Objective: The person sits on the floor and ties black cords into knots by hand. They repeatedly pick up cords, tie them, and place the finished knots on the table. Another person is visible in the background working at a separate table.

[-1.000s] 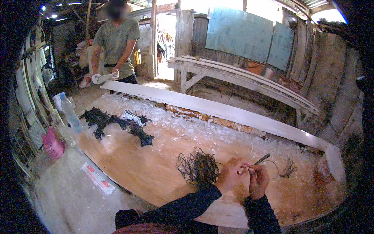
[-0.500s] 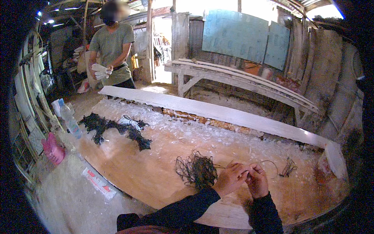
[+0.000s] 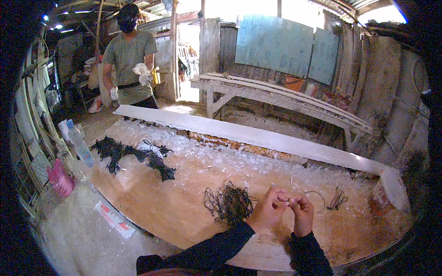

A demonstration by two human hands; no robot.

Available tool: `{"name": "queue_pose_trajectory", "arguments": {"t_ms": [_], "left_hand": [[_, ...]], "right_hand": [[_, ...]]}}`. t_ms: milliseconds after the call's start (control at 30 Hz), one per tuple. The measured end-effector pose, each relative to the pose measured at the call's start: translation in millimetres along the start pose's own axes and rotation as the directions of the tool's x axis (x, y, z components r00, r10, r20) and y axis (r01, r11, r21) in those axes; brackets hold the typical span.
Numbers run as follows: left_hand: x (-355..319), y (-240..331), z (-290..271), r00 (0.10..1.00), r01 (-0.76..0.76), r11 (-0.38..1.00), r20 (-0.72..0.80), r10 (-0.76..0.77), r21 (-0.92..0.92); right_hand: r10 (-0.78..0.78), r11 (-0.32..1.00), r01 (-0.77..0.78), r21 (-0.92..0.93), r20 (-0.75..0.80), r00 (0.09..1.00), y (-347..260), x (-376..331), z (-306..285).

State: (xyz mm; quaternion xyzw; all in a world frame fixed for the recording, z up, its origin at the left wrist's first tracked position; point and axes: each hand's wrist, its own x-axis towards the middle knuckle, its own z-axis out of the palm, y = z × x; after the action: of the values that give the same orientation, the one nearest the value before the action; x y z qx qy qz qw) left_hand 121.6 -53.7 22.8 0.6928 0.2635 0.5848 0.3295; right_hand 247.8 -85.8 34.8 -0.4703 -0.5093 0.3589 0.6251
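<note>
Above the right part of the wooden worktop point(image 3: 184, 216), my left hand point(image 3: 267, 211) and my right hand point(image 3: 302, 214) meet fingertip to fingertip. Both pinch a thin dark string point(image 3: 317, 193), whose loose length curves out past my right hand toward the far side. Just left of my left hand lies a loose tangled pile of dark string point(image 3: 228, 202). A small bundle of dark string point(image 3: 337, 200) rests to the right of my right hand. What exactly sits between the fingertips is too small to make out.
Dark knotted clumps point(image 3: 117, 149) and a white string bundle point(image 3: 149, 146) lie far left. White flakes and a long white board point(image 3: 244, 131) line the far edge. A plastic bottle point(image 3: 80, 145) and pink bag point(image 3: 61, 177) stand left. A person point(image 3: 131, 64) stands beyond, wearing white gloves.
My fingertips have shifted slightly, and the left fingers now curl with a gap showing. The person opposite has moved their hands apart, a white glove now on the lowered hand.
</note>
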Motion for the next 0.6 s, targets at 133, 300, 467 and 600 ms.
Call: {"name": "queue_pose_trajectory", "arguments": {"t_ms": [133, 300, 467, 600], "left_hand": [[4.0, -3.6, -5.3, 0.976, 0.214, 0.935, 0.101, -0.193, -0.282], [4.4, -5.9, -6.2, 0.983, 0.182, 0.959, 0.074, -0.17, -0.216], [3.4, -2.0, -6.6, 0.915, 0.404, 0.835, 0.149, -0.376, -0.375], [2.8, 0.7, -5.2, 0.998, 0.053, 0.998, 0.033, -0.051, -0.037]], "right_hand": [[-0.226, 0.939, 0.195, -0.282, -0.08, 0.971, 2.3, -0.4, 3.3], [-0.406, 0.808, 0.357, -0.469, -0.004, 0.914, -2.8, -0.8, 0.4], [-0.406, 0.806, 0.371, -0.46, 0.026, 0.913, -10.1, -0.5, 1.9], [-0.48, 0.719, 0.433, -0.544, 0.063, 0.875, -11.8, -0.9, 4.2]]}}
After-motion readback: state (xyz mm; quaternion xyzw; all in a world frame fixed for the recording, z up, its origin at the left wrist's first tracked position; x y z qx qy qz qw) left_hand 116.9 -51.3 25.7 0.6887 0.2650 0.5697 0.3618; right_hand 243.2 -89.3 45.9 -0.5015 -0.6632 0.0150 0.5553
